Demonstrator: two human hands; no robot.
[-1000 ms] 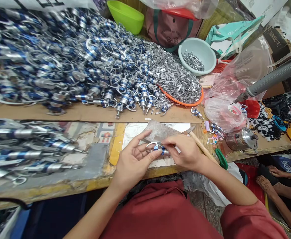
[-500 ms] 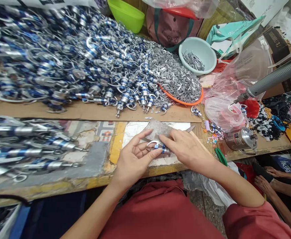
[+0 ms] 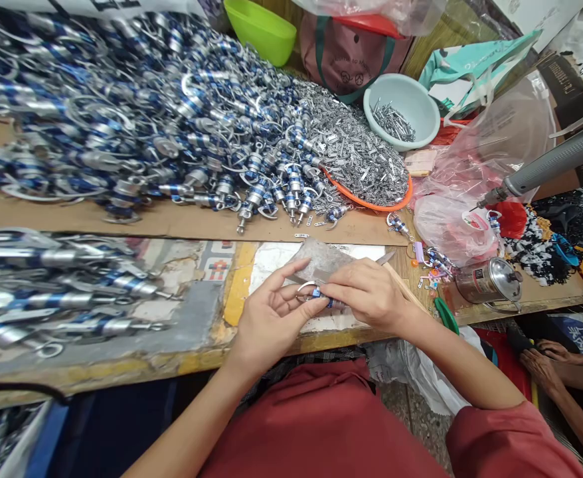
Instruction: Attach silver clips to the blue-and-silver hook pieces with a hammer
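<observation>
Between my two hands is a small blue and silver metal piece (image 3: 316, 292) with a curved silver arm. My left hand (image 3: 274, 312) grips it between thumb and fingers. On its right side my right hand (image 3: 366, 292) is closed, its fingertips pressed on the same piece and covering much of it. Just behind my hands, a grey flat plate (image 3: 316, 255) rests on a white sheet (image 3: 266, 260). A big heap of similar blue and silver pieces (image 3: 172, 119) fills the back left, and more of them (image 3: 47, 299) lie in the left foreground.
Small metal plates heap in an orange-rimmed tray (image 3: 396, 204). A pale blue bowl (image 3: 428, 109) holds metal pins. At the right are a grey electric driver (image 3: 555, 156), a metal-lidded jar (image 3: 483, 282) and plastic bags (image 3: 451, 226). Another person's hands (image 3: 543, 365) show at far right.
My right hand's fingers have shifted on the piece, now closer together near its middle and covering the plate seen there before. The whole view has moved slightly.
</observation>
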